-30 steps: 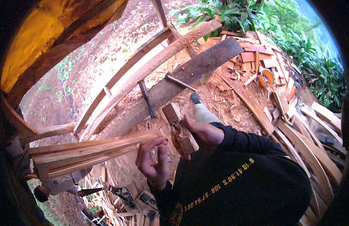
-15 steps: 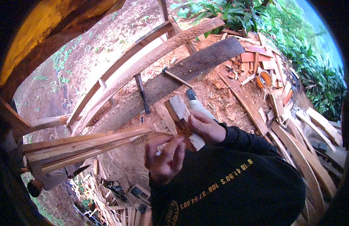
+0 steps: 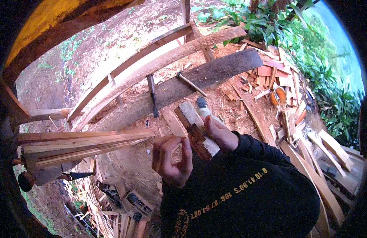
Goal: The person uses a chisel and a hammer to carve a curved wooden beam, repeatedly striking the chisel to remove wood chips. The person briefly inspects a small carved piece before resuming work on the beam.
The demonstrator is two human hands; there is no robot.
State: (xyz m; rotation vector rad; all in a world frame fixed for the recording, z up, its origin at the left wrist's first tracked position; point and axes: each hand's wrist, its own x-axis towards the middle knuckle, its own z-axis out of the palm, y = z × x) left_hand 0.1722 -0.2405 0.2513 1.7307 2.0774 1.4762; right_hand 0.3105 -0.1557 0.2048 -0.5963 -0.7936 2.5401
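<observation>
On the brown dirt (image 3: 130, 164) outside, we have wood scraps (image 3: 264, 81) and a dark plank (image 3: 231, 68) with a hammer (image 3: 192, 84) on it. Our right hand (image 3: 223, 136) grips a notched wood block (image 3: 197, 131) up near our black shirt (image 3: 239, 190). Our left hand (image 3: 172, 160) is close beside the block, fingers curled; we can't tell if they pinch anything.

Outdoor woodworking yard; planks (image 3: 227, 71), offcuts (image 3: 284, 81)

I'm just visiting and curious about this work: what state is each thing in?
Right hand: gripping wooden block
Left hand: fingers curled beside wooden block
Wooden block: notched, tilted
Hammer: lying on dark plank
Chisel-like tool: lying across dark plank
Round orange object: among wood scraps
</observation>
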